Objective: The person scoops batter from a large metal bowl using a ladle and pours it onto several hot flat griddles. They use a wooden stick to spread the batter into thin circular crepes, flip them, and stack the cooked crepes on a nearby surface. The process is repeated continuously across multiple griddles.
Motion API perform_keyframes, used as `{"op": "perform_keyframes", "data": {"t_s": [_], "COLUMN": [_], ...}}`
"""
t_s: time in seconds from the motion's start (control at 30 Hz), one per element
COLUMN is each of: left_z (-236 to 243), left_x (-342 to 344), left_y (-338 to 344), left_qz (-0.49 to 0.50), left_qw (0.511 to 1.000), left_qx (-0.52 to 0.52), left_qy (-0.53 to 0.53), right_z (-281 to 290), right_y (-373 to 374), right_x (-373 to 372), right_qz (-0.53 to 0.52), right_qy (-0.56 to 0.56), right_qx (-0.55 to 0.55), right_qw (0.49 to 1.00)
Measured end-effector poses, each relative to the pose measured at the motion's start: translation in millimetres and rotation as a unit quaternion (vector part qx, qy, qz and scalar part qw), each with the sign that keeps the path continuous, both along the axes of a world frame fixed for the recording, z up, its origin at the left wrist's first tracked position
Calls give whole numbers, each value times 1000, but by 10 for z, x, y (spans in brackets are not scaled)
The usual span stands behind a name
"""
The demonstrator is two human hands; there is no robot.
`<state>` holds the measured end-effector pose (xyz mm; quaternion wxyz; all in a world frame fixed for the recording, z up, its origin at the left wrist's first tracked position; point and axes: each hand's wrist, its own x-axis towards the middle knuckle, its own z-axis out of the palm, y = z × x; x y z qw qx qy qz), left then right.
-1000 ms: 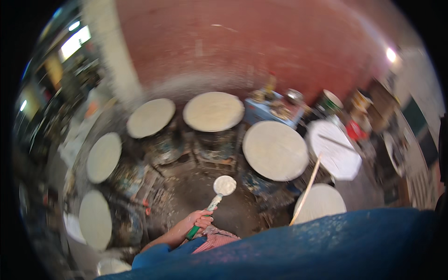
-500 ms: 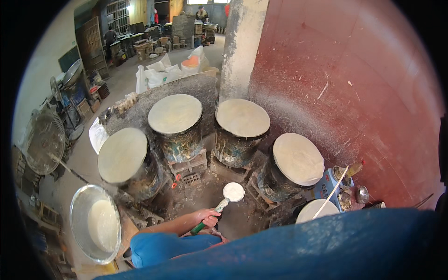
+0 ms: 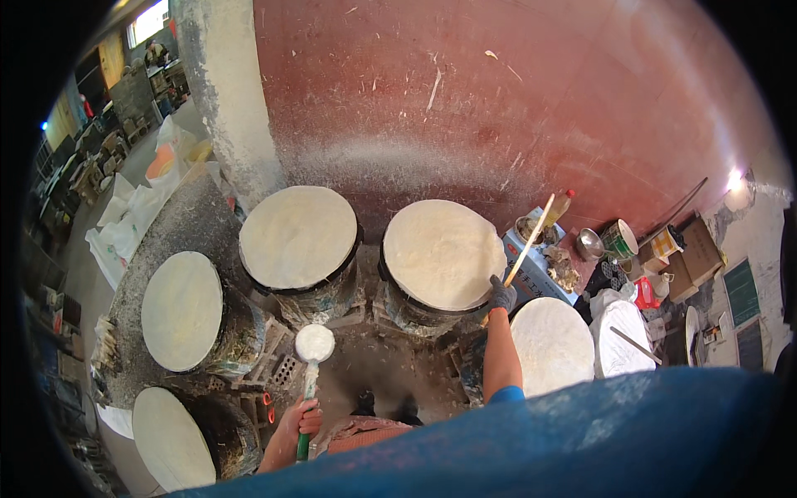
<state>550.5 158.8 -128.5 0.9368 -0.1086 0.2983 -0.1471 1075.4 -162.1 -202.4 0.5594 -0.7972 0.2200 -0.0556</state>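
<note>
One grip (image 3: 501, 295) — the gloved right — has entered view, holding a stick (image 3: 530, 238).

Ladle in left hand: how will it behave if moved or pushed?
The ladle is probably stiff: its shaft runs straight beyond the left hand. Likely head-heavy, as white material sits in the bowl at the far end. The shaft may be slippery where whitish smears coat it.

Head view, from the left of two fisheye cameras worn on my head, looking forward and down: my left hand (image 3: 305, 417) and right hand (image 3: 501, 295) lie near, blue cloth (image 3: 581, 440) nearest along the lower edge, the red wall (image 3: 498, 100) farther off.
</note>
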Motion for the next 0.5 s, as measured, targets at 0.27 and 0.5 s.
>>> {"op": "perform_keyframes", "data": {"t_s": [0.27,0.5], "left_z": [-10,-107], "left_x": [-50,278], "left_y": [26,194], "left_qz": [73,66], "left_qw": [996,997], "left_qx": [-55,-37], "left_qy": [16,16], "right_z": [380,1334], "right_y": [330,873], "right_x": [225,103], "right_qz": [45,80], "right_qy": [-18,-91], "right_qx": [-149,-242], "right_qw": [988,963]}}
